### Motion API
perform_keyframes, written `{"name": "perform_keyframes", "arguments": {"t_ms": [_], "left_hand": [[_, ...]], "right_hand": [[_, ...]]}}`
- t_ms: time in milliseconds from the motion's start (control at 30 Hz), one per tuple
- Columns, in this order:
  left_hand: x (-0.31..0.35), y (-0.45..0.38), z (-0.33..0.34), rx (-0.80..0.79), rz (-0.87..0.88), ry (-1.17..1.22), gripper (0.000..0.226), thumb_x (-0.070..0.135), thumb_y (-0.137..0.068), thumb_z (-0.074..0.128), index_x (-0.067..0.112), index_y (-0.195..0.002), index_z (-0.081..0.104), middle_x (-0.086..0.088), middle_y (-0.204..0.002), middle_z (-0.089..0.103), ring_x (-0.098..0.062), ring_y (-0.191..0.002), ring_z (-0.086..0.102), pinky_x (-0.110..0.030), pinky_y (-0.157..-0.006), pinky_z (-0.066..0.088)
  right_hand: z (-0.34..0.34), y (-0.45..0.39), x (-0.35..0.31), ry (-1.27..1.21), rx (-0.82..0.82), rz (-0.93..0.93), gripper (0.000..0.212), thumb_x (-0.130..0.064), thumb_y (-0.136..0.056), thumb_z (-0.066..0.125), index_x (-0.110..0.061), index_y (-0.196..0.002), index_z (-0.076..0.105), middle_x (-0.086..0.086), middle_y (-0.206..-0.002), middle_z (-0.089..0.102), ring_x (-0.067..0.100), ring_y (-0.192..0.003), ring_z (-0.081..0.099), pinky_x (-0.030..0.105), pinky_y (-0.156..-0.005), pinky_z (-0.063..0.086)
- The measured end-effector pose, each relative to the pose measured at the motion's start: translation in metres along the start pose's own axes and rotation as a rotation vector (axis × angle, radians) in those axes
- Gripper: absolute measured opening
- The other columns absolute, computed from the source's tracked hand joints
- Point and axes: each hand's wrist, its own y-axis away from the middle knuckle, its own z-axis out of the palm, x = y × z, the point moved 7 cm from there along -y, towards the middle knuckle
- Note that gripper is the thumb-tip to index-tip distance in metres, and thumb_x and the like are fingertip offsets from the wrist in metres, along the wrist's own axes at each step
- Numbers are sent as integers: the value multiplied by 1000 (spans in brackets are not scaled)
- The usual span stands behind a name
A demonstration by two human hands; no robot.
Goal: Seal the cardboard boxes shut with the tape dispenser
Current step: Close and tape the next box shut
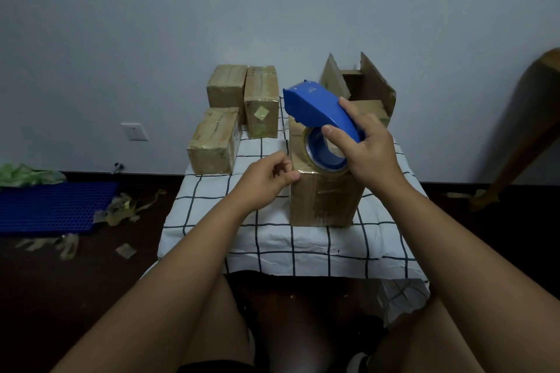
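Firmly, right hand grips tape dispenser — left hand pinches box corner.

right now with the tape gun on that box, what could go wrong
1. The left hand pinches the tape end at the box corner; if it slips, the strip may curl and stick to itself.
2. The right hand holds the tape gun tilted above the box top, so tape could go on crooked.
3. The box stands tall on a loose checked cloth and might tip when pulled.
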Motion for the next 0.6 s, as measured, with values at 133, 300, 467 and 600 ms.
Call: {"name": "perform_keyframes", "arguments": {"t_ms": [133, 300, 467, 600], "left_hand": [[11, 12, 3, 130, -9, -29, 16, 32, -90, 65, 32, -92, 48, 7, -104, 52, -10, -99, 50, -20, -77, 37], [62, 21, 31, 330, 214, -501, 39, 58, -84, 51, 29, -109, 56, 6, -111, 50, -15, -107, 43, -33, -88, 40], [82, 3, 74, 302, 51, -836, 81, 87, -75, 30, 25, -121, 56, -2, -127, 50, -24, -118, 41, -45, -99, 32], [91, -5, 84, 353, 30, -936, 74, 79, -77, 44, 18, -117, 53, -4, -119, 55, -27, -108, 49, -47, -92, 35]], "right_hand": [[-6, 0, -3, -44, 29, 20, 60, -43, -93, 68, -33, -148, 46, 0, -125, 52, 15, -114, 53, 37, -100, 49], [-41, 2, 0, -173, 209, 31, 64, -48, -88, 69, -30, -146, 49, -3, -127, 56, 0, -111, 57, 14, -89, 46], [-72, 11, 9, -244, 262, 54, 62, -44, -87, 71, -30, -144, 52, -3, -131, 57, 0, -115, 58, 25, -99, 48], [-88, 16, 17, -310, 276, 80, 65, -46, -84, 72, -30, -144, 52, -1, -136, 57, 10, -122, 58, 33, -104, 50]]}}
